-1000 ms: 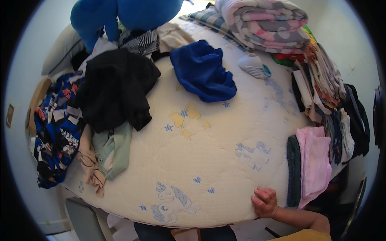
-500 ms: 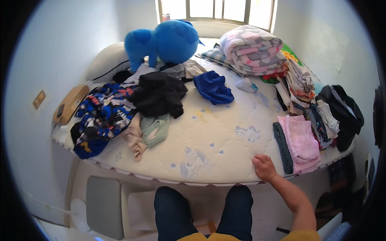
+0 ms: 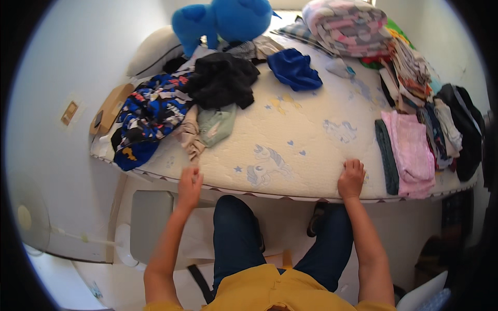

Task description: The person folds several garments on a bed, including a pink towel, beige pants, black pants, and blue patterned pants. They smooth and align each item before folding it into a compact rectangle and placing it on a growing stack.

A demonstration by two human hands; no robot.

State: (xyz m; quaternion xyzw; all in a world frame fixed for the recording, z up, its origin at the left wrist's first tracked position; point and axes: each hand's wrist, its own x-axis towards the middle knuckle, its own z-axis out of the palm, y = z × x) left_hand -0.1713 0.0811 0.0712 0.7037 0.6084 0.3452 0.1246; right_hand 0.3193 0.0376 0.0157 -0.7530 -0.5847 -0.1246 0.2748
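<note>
My left hand (image 3: 190, 186) is at the mattress's front edge, just below the hanging end of a beige garment (image 3: 190, 137). Its fingers are slightly blurred and look apart; I see nothing in them. My right hand (image 3: 352, 179) rests on the mattress (image 3: 306, 173) near the front edge, its fingers laid on the surface with nothing held. Beside the beige garment lie a pale green cloth (image 3: 217, 127), a black garment (image 3: 223, 80) and a multicoloured patterned garment (image 3: 155, 106). A crumpled blue garment (image 3: 294, 70) lies alone farther back.
Folded pink clothing (image 3: 410, 150) and a dark folded piece (image 3: 387, 155) lie at the right, by more stacked clothes and a black bag-like item (image 3: 461, 132). Behind are a rolled blanket (image 3: 347, 28) and a blue plush toy (image 3: 241, 20). A grey stool (image 3: 150, 220) stands lower left.
My left hand has come into view and reached the beige garment's lower end. My right hand stays on the mattress. The view has tilted downward.
</note>
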